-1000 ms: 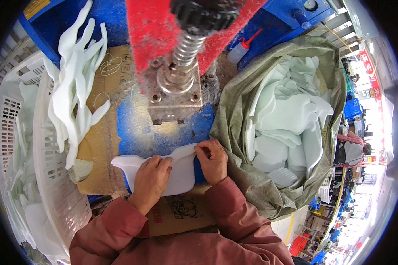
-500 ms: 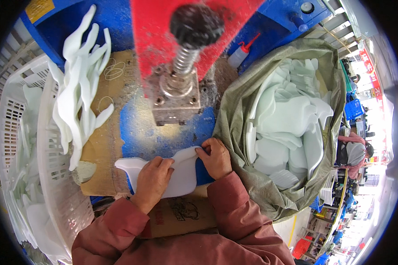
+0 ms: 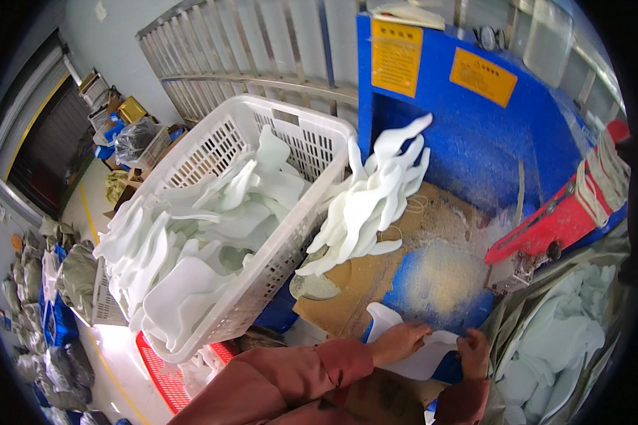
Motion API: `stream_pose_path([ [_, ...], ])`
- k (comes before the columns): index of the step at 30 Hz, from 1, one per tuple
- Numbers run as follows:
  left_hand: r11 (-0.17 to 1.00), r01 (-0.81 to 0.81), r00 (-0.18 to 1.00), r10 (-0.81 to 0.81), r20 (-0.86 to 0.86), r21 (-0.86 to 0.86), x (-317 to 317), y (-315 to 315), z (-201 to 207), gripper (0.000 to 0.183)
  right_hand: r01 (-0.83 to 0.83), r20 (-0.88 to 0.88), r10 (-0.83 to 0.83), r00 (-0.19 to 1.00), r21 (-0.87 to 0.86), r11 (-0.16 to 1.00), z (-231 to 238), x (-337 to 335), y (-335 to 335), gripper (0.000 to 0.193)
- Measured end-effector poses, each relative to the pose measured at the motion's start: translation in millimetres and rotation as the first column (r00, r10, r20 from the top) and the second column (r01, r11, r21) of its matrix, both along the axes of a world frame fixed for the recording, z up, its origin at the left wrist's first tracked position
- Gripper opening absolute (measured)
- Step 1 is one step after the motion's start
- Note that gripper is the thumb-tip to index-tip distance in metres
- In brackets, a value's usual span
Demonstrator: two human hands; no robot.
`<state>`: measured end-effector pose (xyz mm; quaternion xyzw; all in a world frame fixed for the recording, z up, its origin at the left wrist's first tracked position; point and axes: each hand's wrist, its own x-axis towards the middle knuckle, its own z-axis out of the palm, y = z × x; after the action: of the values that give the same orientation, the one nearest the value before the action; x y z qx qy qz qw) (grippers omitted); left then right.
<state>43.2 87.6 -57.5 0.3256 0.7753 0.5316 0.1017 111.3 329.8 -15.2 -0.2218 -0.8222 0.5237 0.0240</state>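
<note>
A smooth white sheet piece with a wavy, curved outline lies across the near edge of the blue work plate; its exact kind I cannot tell. My left hand is closed on its upper edge near the middle, fingertips pinched. At its right end my right hand grips the edge between thumb and fingers. Just beyond the plate, on the right, is the red press arm with a metal head. A pile of narrow wavy white strips rests on cardboard, left of the plate.
A white slatted basket full of similar white pieces stands at the left, above a red basket. On the right an olive sack holds more pieces. The blue machine body and metal railings stand behind.
The view has swung left, so the basket and railings show more, and the press and sack sit at the right. Both hands still hold the white piece at its upper edge.
</note>
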Motion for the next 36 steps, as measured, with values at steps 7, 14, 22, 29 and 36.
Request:
stream_pose_path([
  [7, 0.992, -0.09, 0.899, 0.041, -0.435, -0.091, 21, 9, -36, 0.042, -0.111, 0.019, 0.11, 0.994, 0.054, 0.992, 4, 8, -13, 0.018],
  [14, 0.984, -0.014, 0.962, -0.035, -0.271, -0.179, 17, 1, -58, 0.061, -0.242, -0.224, 0.485, 0.846, 0.649, 0.722, 31, 17, -29, 0.032],
  [22, 0.994, 0.014, 0.823, -0.071, -0.563, -0.105, -8, -66, 67, 0.053, -0.263, -0.247, 0.588, 0.77, 0.717, 0.646, 127, 42, -64, 0.035],
  [29, 0.942, 0.153, 0.864, -0.274, -0.422, -0.298, -29, -140, 130, 0.031, -0.375, -0.387, 0.614, 0.688, 0.535, 0.757, 150, 38, -99, 0.044],
  [36, 0.911, -0.078, 0.866, -0.139, -0.48, -0.405, 1, -146, 189, 0.031, -0.293, -0.563, 0.54, 0.625, 0.472, 0.832, 123, 30, -123, 0.036],
])
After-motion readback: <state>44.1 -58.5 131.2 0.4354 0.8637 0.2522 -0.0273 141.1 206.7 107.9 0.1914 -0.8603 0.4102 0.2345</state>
